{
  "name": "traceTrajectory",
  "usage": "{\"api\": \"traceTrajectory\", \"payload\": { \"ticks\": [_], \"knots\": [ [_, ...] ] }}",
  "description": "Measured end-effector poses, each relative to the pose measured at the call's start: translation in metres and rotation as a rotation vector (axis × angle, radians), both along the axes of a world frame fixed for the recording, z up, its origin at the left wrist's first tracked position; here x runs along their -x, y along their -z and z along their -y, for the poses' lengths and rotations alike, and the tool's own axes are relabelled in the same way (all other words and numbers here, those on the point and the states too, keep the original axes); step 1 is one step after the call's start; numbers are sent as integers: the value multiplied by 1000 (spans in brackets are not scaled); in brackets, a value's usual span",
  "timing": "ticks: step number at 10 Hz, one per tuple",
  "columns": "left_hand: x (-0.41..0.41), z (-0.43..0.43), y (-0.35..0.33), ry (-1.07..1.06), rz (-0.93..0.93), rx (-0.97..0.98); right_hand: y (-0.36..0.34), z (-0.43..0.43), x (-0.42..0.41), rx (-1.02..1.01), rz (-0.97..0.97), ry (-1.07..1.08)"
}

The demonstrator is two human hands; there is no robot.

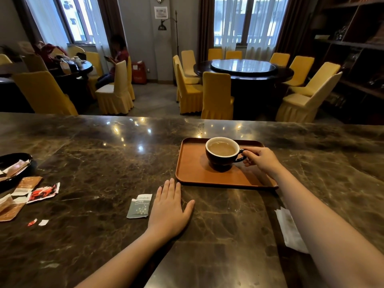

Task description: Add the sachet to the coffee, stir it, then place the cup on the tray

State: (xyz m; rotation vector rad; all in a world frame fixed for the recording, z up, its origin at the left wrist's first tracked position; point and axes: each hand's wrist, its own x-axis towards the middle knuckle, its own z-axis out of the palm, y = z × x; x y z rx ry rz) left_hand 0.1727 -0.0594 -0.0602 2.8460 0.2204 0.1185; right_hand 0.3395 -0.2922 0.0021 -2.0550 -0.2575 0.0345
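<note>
The cup (223, 154) stands on the tray (193, 173), toward its far side, dark outside and white within, filled with pale milky coffee (222, 149); its handle points to the person's right. The right hand (260, 160) reaches in from that side, fingers pinched on the handle, the forearm crossing the tray's near right corner; the cup's base sits flat on the tray.

The left hand (169, 208) lies palm down on the marble counter (99, 159), fingers spread flat and holding nothing, fingertips just short of the tray's near left corner. Just beside it, on its left, lies the grey sachet (139, 206), flat on the counter (whether it is torn open cannot be told from here).

Farther left sits a scatter of wrappers (27, 194), brown, white and one red, with two small scraps (38, 222) nearer the person; a dark dish (19, 161) at the counter's left edge holds more packets. A white napkin (291, 229) lies on the right, partly under the right forearm. Beyond the counter stand yellow-covered chairs (217, 96) around a dark round table (243, 69).
</note>
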Motion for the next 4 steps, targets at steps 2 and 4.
{"api": "traceTrajectory", "payload": {
  "ticks": [2,4],
  "knots": [
    [6,-6,-4,21,194,308,-24,11,33,65,152,185],
    [13,-19,0,67,412,498,-128,38,126,-127,609,247]
  ]
}}
